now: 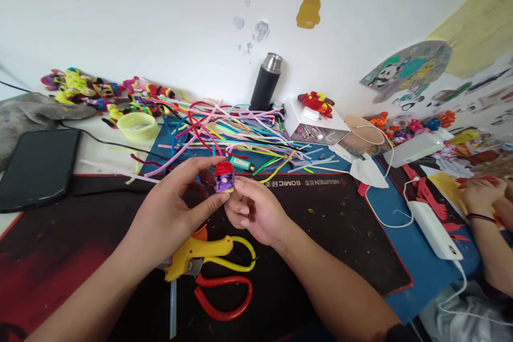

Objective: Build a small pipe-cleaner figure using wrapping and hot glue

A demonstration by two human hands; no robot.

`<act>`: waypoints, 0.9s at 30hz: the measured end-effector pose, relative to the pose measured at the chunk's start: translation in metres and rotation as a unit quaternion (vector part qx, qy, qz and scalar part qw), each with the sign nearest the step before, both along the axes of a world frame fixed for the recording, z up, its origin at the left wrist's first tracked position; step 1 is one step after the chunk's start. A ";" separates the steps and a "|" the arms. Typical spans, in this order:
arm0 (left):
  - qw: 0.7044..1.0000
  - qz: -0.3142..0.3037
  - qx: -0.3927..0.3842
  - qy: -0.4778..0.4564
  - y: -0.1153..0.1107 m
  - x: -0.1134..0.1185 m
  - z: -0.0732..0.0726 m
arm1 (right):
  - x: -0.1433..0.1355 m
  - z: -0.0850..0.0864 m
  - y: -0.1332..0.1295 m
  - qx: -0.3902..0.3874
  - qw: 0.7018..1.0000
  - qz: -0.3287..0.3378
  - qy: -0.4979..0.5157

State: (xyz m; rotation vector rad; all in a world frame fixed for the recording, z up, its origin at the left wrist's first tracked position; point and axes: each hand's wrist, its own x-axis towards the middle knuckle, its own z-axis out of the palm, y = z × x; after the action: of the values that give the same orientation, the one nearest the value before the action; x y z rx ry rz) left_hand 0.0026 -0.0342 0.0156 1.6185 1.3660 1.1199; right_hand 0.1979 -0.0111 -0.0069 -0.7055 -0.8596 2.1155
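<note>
A small pipe-cleaner figure (224,178), red on top and purple below with a bit of yellow at its base, is held upright over the dark mat. My left hand (176,208) pinches it from the left, thumb low and index finger on its top. On its right side my right hand (258,206) grips it between thumb and fingers, the other fingers curled in. Just below my hands lies a yellow glue gun (200,252), its nozzle end partly hidden by my left wrist. Scissors with one yellow handle and one red handle (224,296) lie against it.
Behind my hands spreads a heap of coloured pipe cleaners (232,128). A black thermos (264,83) and a white box (315,125) stand by the wall. At left are a tablet (39,168) and a tape roll (138,127). A co-worker's hand (483,192) is at right, near a white power strip (435,230).
</note>
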 end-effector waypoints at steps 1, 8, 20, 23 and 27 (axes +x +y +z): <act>1.000 0.003 0.003 0.005 0.000 0.000 0.000 | 0.000 0.000 0.000 -0.001 1.000 0.002 0.000; 1.000 0.009 0.022 0.001 -0.003 0.002 0.003 | 0.000 -0.002 0.000 0.005 1.000 0.018 0.004; 0.957 -0.029 -0.118 -0.265 0.000 0.001 -0.001 | 0.004 0.000 0.001 0.007 1.000 0.014 0.020; 0.951 -0.017 -0.126 -0.282 0.001 0.002 -0.007 | 0.003 0.000 0.001 0.008 1.000 0.016 0.013; 0.950 -0.021 -0.128 -0.285 0.001 0.003 -0.010 | 0.002 0.000 0.000 0.001 1.000 0.011 0.001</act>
State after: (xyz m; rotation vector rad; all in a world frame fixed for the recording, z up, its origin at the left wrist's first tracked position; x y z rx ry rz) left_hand 0.0052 -0.0330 0.0055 1.0206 1.0321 1.2052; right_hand 0.2001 -0.0107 -0.0067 -0.6960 -0.8712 2.1348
